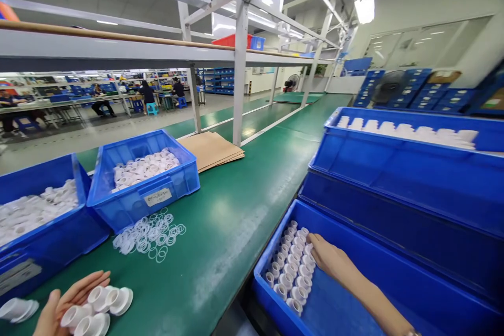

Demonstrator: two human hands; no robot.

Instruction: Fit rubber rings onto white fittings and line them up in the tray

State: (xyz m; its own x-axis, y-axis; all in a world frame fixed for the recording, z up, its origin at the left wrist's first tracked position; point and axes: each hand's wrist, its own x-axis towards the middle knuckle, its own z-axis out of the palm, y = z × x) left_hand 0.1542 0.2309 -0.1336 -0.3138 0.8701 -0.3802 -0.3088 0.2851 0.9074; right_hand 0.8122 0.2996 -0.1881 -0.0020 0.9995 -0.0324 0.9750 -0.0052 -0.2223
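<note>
A: Who is at work, starting from the far left?

B: A deep blue plastic bin (59,241) heaped with white plastic parts; near it on the green worktop (220,231), a lone white flanged tubular fitting (18,310); beside that, a worker's left hand (65,302), its fingers extended and loosely cupped, thumb apart, around a cluster of four white flanged plastic fittings (98,304); whether it bears their weight, one cannot tell.

A: And onward across the worktop?

B: A labelled blue plastic bin (118,207) of white parts; a loose pile of thin translucent rings (149,233) in front of it; flat brown cardboard sheets (212,149) just beyond.

A: At right?

B: A low blue plastic tray (334,304) holding close rows of white fittings (291,268); the right hand (325,254), fingers bent, reaches their right edge; its grip is hidden; behind rises a stacked blue bin (394,163).
</note>
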